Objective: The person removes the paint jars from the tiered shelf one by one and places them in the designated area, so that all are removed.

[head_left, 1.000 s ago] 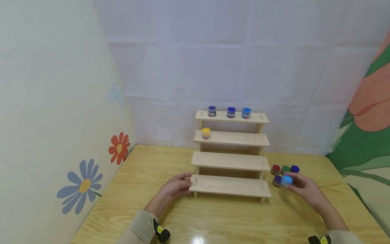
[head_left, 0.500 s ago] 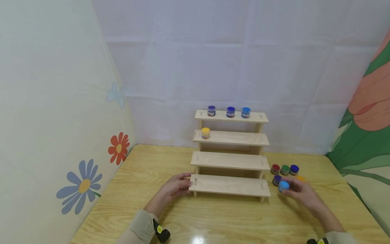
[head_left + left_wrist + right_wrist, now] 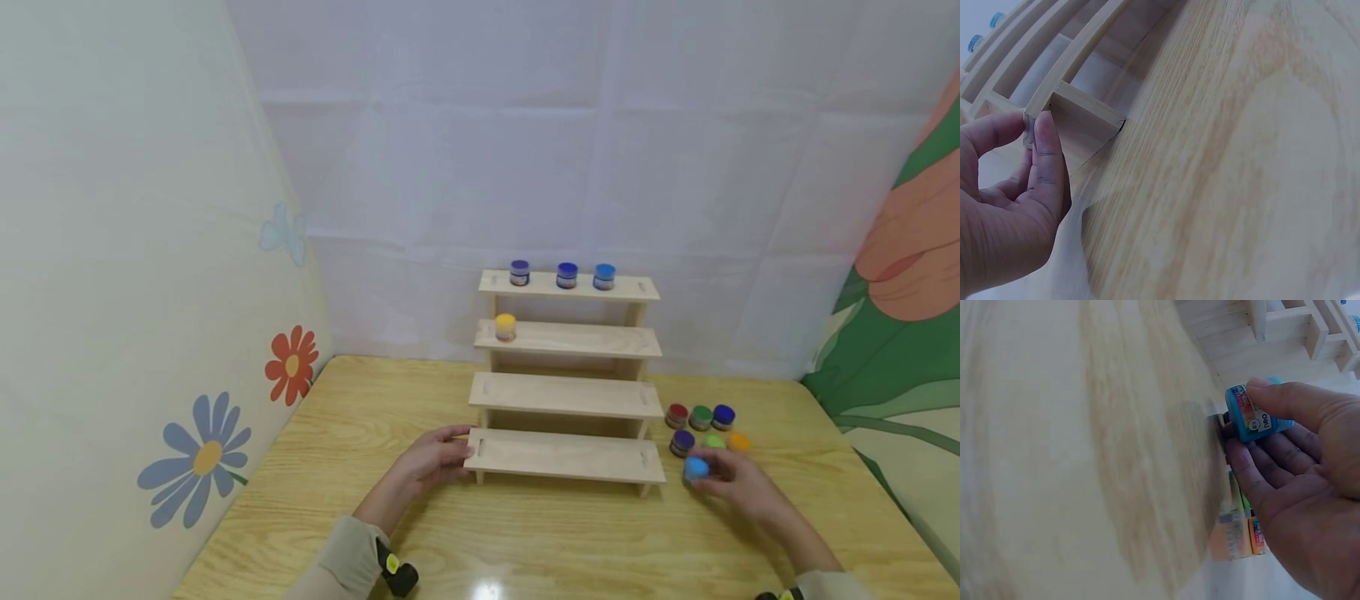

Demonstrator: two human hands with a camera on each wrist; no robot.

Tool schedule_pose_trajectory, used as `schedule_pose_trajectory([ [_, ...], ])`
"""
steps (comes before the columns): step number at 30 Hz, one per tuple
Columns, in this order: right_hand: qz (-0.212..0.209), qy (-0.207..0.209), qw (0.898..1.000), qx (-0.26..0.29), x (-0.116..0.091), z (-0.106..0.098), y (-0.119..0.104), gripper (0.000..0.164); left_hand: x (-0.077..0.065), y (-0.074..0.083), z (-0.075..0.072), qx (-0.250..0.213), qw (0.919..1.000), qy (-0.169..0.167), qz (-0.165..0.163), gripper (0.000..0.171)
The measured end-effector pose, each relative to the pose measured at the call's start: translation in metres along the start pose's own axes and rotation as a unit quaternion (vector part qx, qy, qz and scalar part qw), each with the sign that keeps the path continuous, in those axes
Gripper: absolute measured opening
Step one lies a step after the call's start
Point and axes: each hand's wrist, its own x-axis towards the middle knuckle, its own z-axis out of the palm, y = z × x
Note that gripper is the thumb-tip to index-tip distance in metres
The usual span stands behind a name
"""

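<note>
One light-blue jar [image 3: 696,469], lower right of frame, pinched by right hand [image 3: 744,485]; one four-tier rack [image 3: 566,393], centre, gripped by left hand [image 3: 429,460]. Four shelved jars [image 3: 506,328] counted centre, six clustered jars [image 3: 682,443] lower right.

The left forearm [image 3: 381,502] and right forearm [image 3: 799,531] reach forward from the lower edge of the head view, both angled inward, with the hands well apart. The left hand [image 3: 433,456] pinches, thumb and fingertips close together and fingers bent. The right hand [image 3: 746,483] grips as well, its thumb [image 3: 1300,403] pressing opposite bent fingers; the right wrist view shows its palm.
</note>
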Motion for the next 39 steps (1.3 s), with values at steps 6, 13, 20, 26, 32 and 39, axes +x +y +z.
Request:
schedule_pose_trajectory([
  [6, 0.007, 0.001, 1.000, -0.012, 0.001, 0.002, 0.002, 0.046, 0.000, 0.000, 0.000, 0.000, 1.0000, 0.001, -0.001, 0.063],
  [13, -0.014, -0.006, 1.000, -0.021, -0.001, 0.003, 0.002, 0.044, 0.000, 0.000, 0.000, 0.002, 1.0000, 0.007, -0.004, 0.063],
  [20, -0.010, -0.008, 1.000, -0.028, -0.001, 0.003, 0.004, 0.044, 0.000, 0.000, 0.001, 0.005, 1.0000, 0.006, -0.004, 0.063],
  [26, -0.012, -0.009, 0.999, -0.031, -0.001, 0.002, 0.004, 0.044, -0.002, 0.001, 0.001, 0.003, 1.0000, 0.001, -0.002, 0.064],
  [32, -0.027, -0.005, 0.998, -0.052, -0.002, -0.006, -0.006, 0.047, -0.002, 0.002, 0.001, 0.001, 1.0000, 0.001, -0.001, 0.064],
  [39, -0.090, 0.024, 0.994, -0.051, 0.001, -0.030, -0.042, 0.046, -0.001, 0.002, 0.001, 0.001, 1.0000, 0.004, -0.004, 0.063],
])
